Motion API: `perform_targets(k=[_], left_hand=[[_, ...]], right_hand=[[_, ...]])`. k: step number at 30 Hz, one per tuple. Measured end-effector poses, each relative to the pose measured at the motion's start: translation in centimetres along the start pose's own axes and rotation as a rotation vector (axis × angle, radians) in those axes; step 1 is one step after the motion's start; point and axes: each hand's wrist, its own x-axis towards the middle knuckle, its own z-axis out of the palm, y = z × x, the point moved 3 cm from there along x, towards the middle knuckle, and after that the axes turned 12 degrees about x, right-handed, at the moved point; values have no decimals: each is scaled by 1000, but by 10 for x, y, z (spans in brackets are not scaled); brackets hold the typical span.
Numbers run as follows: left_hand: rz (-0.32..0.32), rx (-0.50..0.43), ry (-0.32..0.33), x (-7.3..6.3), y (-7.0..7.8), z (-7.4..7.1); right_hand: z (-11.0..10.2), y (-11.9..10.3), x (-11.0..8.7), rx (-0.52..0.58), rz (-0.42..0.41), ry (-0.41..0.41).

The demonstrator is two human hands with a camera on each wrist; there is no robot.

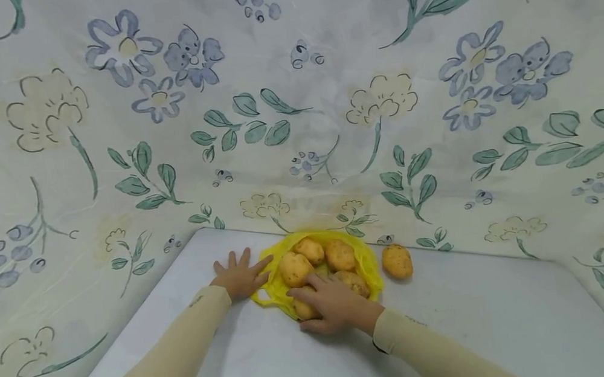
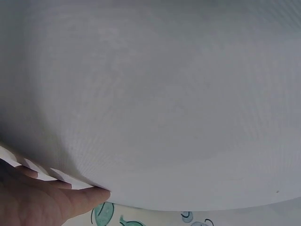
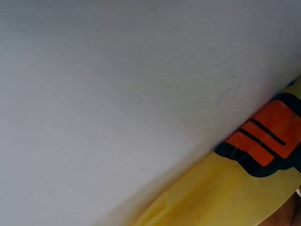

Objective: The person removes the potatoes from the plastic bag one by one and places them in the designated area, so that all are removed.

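Observation:
In the head view, an opened yellow plastic bag point(image 1: 369, 253) lies on the white table, with several potatoes point(image 1: 339, 255) in its mouth. My right hand point(image 1: 335, 305) reaches over the front of the bag and holds a potato point(image 1: 303, 305) between thumb and fingers; the palm hides part of it. On the bag's left side, my left hand point(image 1: 241, 277) rests with spread fingers, the thumb touching the yellow edge. The left wrist view shows this hand point(image 2: 44, 200) at the lower left. Orange and dark print marks the bag point(image 3: 211, 195) in the right wrist view.
One loose potato point(image 1: 397, 262) lies on the table just right of the bag. The white tabletop point(image 1: 483, 316) ends at the back against a floral-patterned sheet point(image 1: 317, 120), which also rises along both sides.

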Motion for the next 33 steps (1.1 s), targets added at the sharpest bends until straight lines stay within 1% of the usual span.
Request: perform_targets(k=[4,7,12,15,20,26,30,33], left_hand=[[-3,-2,4,1,0,1],[0,-2,8,1,1,0],[5,-4,7,0,3,-3],[4,-5,6,-2,3,-4],[0,6,5,-3,2,-3],[-12,-3,-5,-3,1,-3],[-17,-5,-6,-2,2,-2],[-14,-1,-5,0,3,-2]], right_hand=[[-1,0,0,37,6,-13],[-3,0,1,42,13,-24],[-7,-1,2,58,39,-67],[-8,-2,2,77,36,-78],[-8,-4,1,90,-5,-61],[-9,-6,1,103,-3,-37],[-12,-10,2,152,6,-22],[-15,-13,3,199,11,3]])
